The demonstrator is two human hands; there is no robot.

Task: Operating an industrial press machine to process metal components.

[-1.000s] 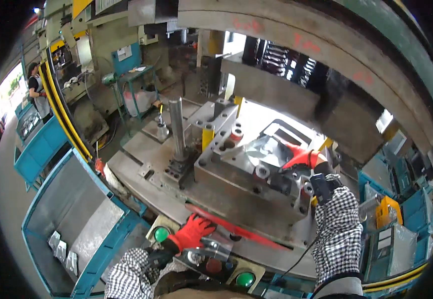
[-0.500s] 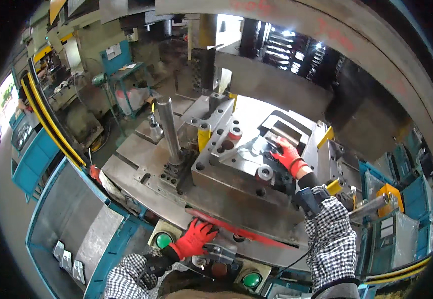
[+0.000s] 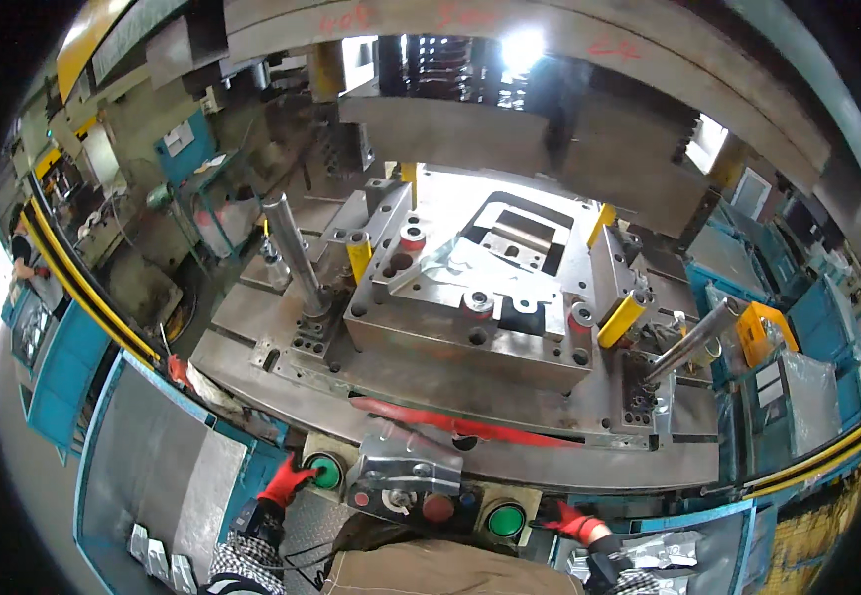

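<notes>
Left hand (image 3: 286, 483): unclenched, nothing grasped; fingertips at left green button (image 3: 330, 476), on hand's right. Right hand (image 3: 574, 522): empty, fingers loose; nearer right green button (image 3: 504, 521), just left of fingertips. Buttons round, no long axis.

The green buttons (image 3: 332, 475) look glossy plastic, the die block (image 3: 421, 342) smooth metal, the sleeves (image 3: 247, 557) matt cloth.

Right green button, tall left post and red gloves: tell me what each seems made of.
Right green button: probably plastic, smooth, from its even bright colour. Tall left post: likely steel, machined, from the grey sheen along its length. Red gloves: matt, perhaps coated fabric, given their dull, snug look.
</notes>
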